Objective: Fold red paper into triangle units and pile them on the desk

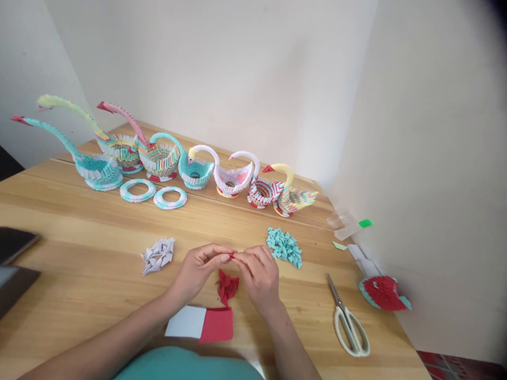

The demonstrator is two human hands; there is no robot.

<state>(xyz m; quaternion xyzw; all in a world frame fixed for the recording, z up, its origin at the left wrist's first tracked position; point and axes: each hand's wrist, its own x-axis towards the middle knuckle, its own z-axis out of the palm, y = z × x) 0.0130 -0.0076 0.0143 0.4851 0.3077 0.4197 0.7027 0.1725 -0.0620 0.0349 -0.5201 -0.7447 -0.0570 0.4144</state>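
The left hand (202, 269) and the right hand (259, 274) meet fingertip to fingertip, both narrowed to a pinch on one small red piece (232, 255) of paper. It is mostly buried in the fingers, so I can't make out its folds; gripping it from both ends presumably lets the thumbs press and steady something that tiny.

Just below the hands, between the wrists, lies a little heap of red folded pieces (227, 287), close enough, I'd say, to reach without shifting an arm. Nearer the body, between the forearms, white paper (186, 322) and red paper (216, 324) lie side by side.

Beside the left hand, on its outer side, sits a pile of pale folded pieces (158, 256); beyond the right hand is a teal pile (284, 247). Keeping each colour apart likely saves sorting. Scissors (344, 310) rest well out to the right of the right hand, handles towards the person, which looks handy for picking up.

Farther off, ahead and to the left of the hands, two paper rings (137, 198) lie flat on the tabletop (99, 221). Behind them stands a row of paper swans (99, 174), probably set back to leave working room.
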